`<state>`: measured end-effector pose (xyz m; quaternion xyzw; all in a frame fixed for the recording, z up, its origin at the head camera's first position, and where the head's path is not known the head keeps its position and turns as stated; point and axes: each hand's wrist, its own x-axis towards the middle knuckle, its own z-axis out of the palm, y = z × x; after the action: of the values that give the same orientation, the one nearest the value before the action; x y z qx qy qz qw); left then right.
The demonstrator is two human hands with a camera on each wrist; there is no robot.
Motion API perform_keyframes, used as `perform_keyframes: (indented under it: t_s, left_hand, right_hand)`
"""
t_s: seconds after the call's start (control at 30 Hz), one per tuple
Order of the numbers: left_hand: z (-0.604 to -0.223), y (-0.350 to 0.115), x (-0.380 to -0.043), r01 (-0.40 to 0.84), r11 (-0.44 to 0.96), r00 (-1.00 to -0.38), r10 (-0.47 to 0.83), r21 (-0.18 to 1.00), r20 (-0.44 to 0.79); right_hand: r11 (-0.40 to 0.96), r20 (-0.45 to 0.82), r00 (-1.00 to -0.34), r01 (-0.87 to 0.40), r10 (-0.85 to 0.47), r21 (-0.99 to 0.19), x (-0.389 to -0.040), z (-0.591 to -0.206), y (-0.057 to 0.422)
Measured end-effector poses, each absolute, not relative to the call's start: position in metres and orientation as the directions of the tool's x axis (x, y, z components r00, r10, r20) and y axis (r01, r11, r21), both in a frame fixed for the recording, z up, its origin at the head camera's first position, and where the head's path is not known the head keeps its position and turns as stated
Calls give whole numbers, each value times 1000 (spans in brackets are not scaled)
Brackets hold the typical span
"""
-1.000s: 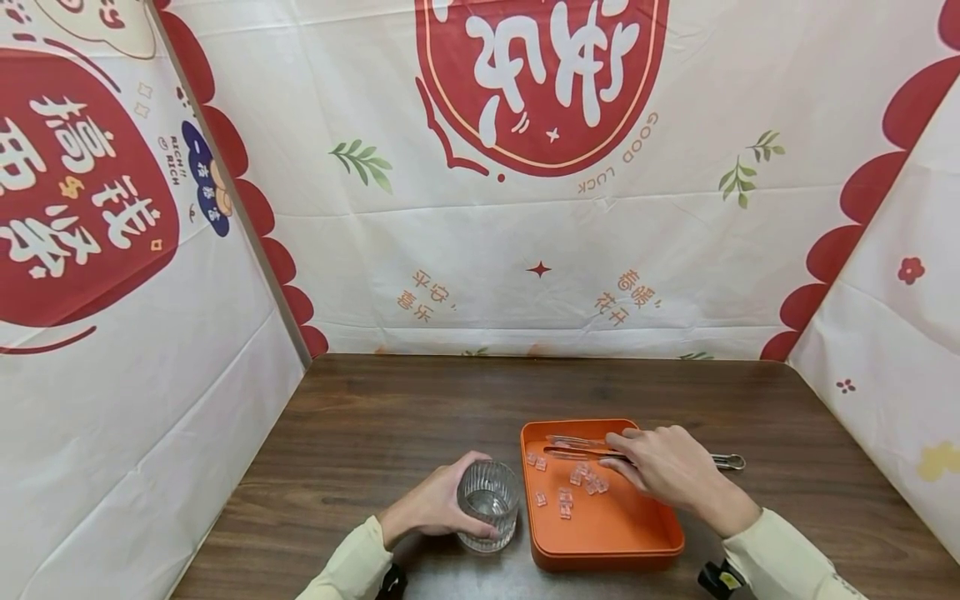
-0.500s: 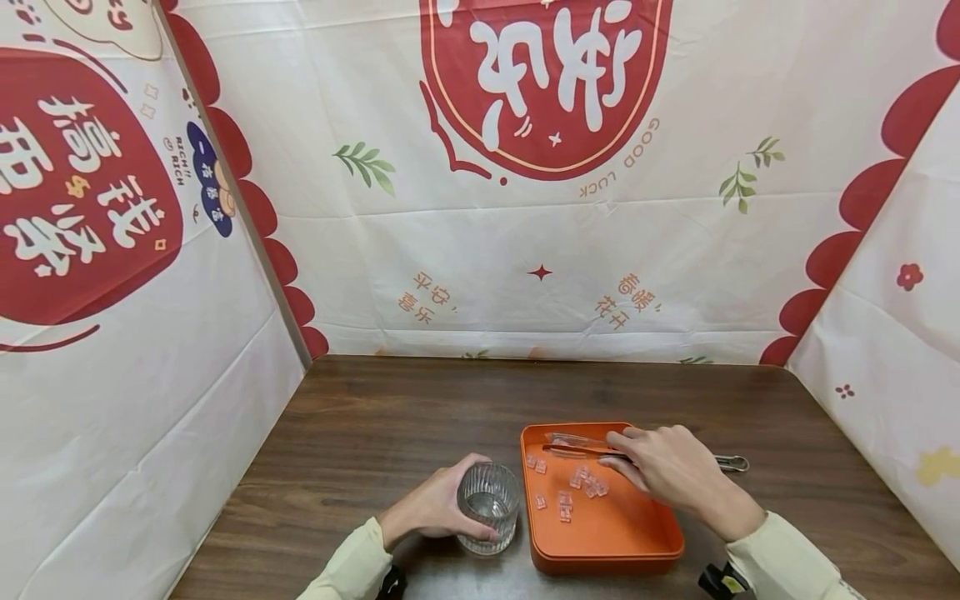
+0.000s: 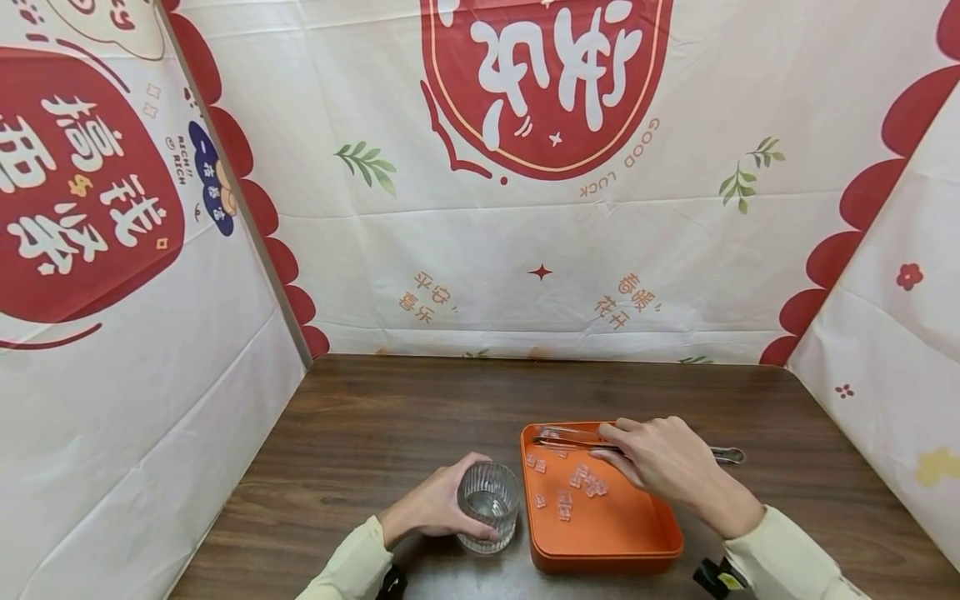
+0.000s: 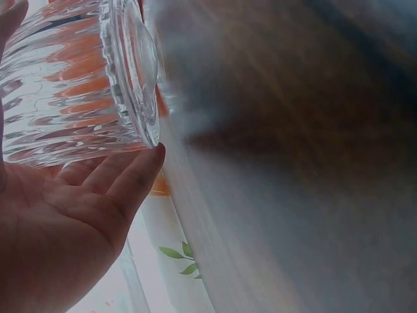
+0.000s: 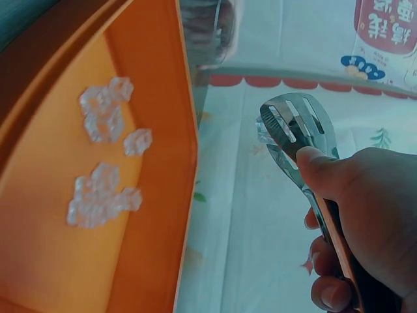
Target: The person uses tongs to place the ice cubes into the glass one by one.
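A clear ribbed glass (image 3: 489,492) stands on the table, left of an orange tray (image 3: 615,533). My left hand (image 3: 437,502) grips its side, thumb in front and fingers behind; the left wrist view shows the palm and the ribbed glass wall (image 4: 71,98). Over the tray's far part, my right hand (image 3: 667,462) holds slotted metal tongs (image 3: 570,441) with their tips pointing left. The right wrist view shows the thumb pressing the upper arm of the tongs (image 5: 303,124), with a clear cube (image 5: 263,130) at their tips.
Several clear cubes (image 3: 589,481) lie loose in the tray's left and middle. The brown table (image 3: 360,417) runs back to a printed white cloth wall (image 3: 480,250). Another cloth (image 3: 187,375) hangs along the left side.
My right hand has shifted slightly left and away from me, carrying the tongs towards the tray's far left corner. The left hand and glass have stayed in place.
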<state>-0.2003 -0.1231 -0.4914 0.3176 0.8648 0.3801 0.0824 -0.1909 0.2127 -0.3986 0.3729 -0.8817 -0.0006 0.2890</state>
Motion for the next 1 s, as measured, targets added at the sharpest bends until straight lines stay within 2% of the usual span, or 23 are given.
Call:
perform_keyframes:
  t_s: [0.23,0.37,1.0]
  left_hand:
    - [-492,-123,-200,493,499,-779,619,712,105]
    - [-492,-123,-200,496,486,-775,621,719,115]
    - [-488,-120,-201,449,523,-805,588,725,74]
  right_hand:
    - [660,556,-465,-720,-689,215,-188,-390,195]
    - [644,571,-439,-734,-694,218,-186,-388,186]
    - [605,536,-441,-778,-720,172,-183,-395,158]
